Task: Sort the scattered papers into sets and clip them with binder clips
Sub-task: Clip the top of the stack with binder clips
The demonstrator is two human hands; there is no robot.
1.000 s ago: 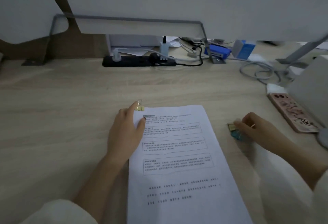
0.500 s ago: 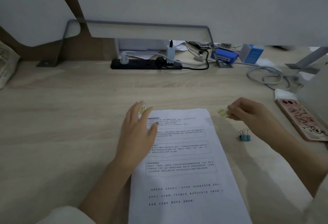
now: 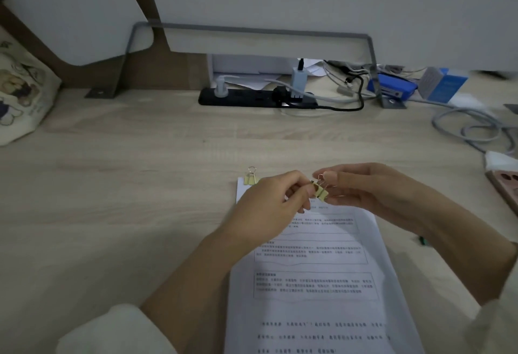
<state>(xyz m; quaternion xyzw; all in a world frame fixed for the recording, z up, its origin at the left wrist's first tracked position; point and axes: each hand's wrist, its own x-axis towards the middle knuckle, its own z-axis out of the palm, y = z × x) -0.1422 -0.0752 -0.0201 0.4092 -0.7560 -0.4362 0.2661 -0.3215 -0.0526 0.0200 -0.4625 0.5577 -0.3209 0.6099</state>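
A stack of printed papers [image 3: 314,283] lies on the wooden desk in front of me. One yellow binder clip [image 3: 250,178] sits clamped on its top left corner. Above the top edge of the stack, both hands meet around a second yellow binder clip [image 3: 321,191]. My left hand [image 3: 269,208] pinches its left side with curled fingers. My right hand [image 3: 364,189] pinches its wire handles from the right. The clip hangs in the air, apart from the paper.
A black power strip [image 3: 252,99] with plugs and cables lies at the back. A printed cloth bag [image 3: 19,93] sits far left. Grey cables [image 3: 473,129], a blue box [image 3: 445,84] and a pink phone [image 3: 504,185] are at the right. A small green thing [image 3: 422,241] lies beside my right forearm.
My right hand carried the yellow clip from the right to the middle above the stack. My left hand left the clipped corner and took hold of the same clip.
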